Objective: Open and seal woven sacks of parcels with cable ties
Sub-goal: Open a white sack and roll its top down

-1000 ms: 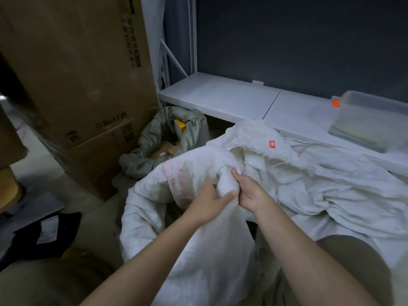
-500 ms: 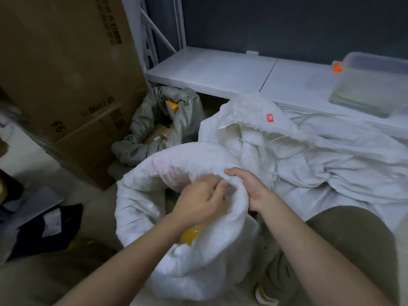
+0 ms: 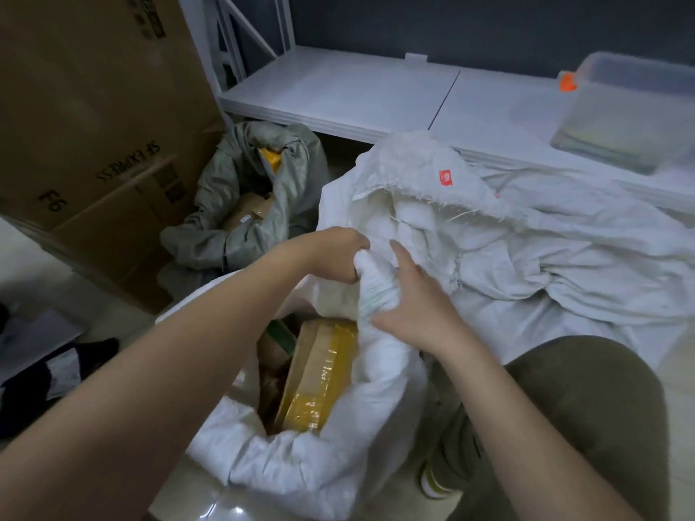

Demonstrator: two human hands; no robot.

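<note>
Big brown cardboard box point(image 3: 94, 118): far off to the left of both hands, well apart.
White metal shelf point(image 3: 338, 88): past the hands, low by the floor.
Pile of flat white woven sacks point(image 3: 564, 265): just right of the right hand.
Grey-green woven sack point(image 3: 233, 220): past the left hand, open, boxes inside.
White woven sack of parcels point(image 3: 338, 456): under both hands, mouth wide open.
Yellow taped parcel point(image 3: 319, 385): below the hands, in the open mouth.
Bunched white neck point(image 3: 370, 283): between the hands, long way up and down.
Left hand point(image 3: 334, 257): closed tight on the neck top.
Right hand point(image 3: 413, 306): fingers spread, wrapped on the neck side, a bit lower.
Cable tie: I cannot see one.
Next, I think: gather more rim.
</note>
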